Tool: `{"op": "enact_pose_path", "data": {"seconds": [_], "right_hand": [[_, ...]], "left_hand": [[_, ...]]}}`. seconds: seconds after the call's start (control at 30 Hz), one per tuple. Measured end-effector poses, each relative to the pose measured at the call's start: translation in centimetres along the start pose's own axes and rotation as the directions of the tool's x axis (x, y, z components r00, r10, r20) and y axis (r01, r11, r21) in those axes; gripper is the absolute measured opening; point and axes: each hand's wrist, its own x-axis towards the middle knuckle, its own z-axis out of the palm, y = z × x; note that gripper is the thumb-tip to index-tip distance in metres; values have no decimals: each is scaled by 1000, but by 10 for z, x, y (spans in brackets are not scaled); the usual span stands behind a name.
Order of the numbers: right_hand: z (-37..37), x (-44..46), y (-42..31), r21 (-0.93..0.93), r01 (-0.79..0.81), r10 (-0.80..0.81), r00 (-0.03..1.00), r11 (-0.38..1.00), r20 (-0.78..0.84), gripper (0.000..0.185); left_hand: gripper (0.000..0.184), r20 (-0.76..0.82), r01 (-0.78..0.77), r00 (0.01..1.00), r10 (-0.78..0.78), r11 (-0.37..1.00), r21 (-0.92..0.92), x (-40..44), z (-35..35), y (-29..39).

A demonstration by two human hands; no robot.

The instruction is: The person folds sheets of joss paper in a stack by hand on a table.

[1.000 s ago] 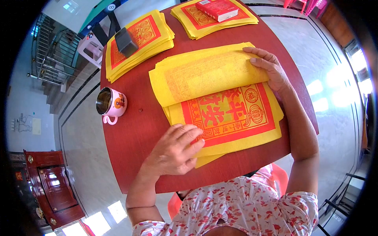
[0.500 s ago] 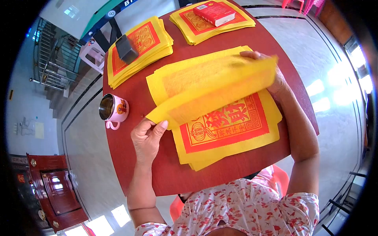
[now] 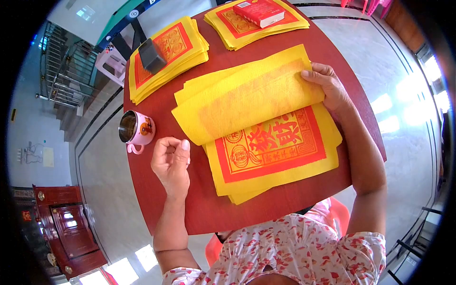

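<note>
My right hand point(image 3: 331, 85) grips the right edge of a yellow paper sheet point(image 3: 251, 97), thumb on top and fingers underneath. The sheet's plain back faces up, with faint reddish show-through, and it covers the upper part of the stack. Below it shows a yellow paper stack point(image 3: 270, 147) printed with a red panel and Chinese characters. My left hand point(image 3: 172, 164) hovers left of the stack, apart from the paper, its fingers curled and the thumb close to the index finger. Nothing shows between those fingers.
A pink mug point(image 3: 137, 129) stands at the table's left edge. At the back, a dark block point(image 3: 152, 56) rests on one yellow paper pile point(image 3: 190, 61), and a red book point(image 3: 259, 13) on another pile point(image 3: 228, 34). The red-brown table point(image 3: 199, 209) has a curved edge.
My left hand has let go of the sheet's left corner and drawn back. The sheet has flopped flatter, away from me, while my right hand still grips its right edge.
</note>
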Motion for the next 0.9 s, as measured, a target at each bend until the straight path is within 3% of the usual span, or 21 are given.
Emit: {"op": "enact_pose_path", "data": {"seconds": [0.1, 0.17, 0.23, 0.27, 0.33, 0.4, 0.47, 0.57, 0.67, 0.9], "right_hand": [[-1, 4, 2, 38, 0, 2, 999, 999, -49, 15], [-4, 6, 5, 61, 19, -15, 998, 998, -56, 16], [-2, 5, 3, 78, 23, -21, 999, 997, -33, 17], [-1, 4, 2, 94, 29, -29, 1000, 995, -9, 19], [-2, 5, 3, 80, 25, -23, 999, 997, -24, 24], [-1, 6, 5, 65, 21, -18, 999, 998, -40, 30], [5, 7, 7, 55, 116, -107, 985, 992, -139, 40], [11, 6, 6, 62, 188, -178, 974, 980, -142, 39], [-3, 7, 5, -38, 59, -61, 997, 998, -37, 29], [-5, 8, 7, -23, 54, -54, 998, 998, -13, 20]], "left_hand": [[9, 288, -342, 915, 284, 923, 177, -2, -1, 6], [15, 553, -346, 810, 195, 921, 181, -5, 3, 17], [26, 733, -571, 619, 282, 803, 173, -3, 15, 22], [26, 732, -569, 620, 281, 804, 173, -5, 17, 22], [40, 848, -603, 501, 174, 772, 198, -9, 19, 21], [43, 859, -603, 491, 147, 769, 213, -10, 20, 21], [47, 869, -603, 481, 120, 764, 228, -10, 20, 22], [49, 872, -602, 477, 112, 764, 231, -10, 21, 22], [50, 870, -611, 481, 111, 754, 241, -10, 20, 21], [49, 872, -599, 479, 100, 764, 241, -9, 19, 19]]}}
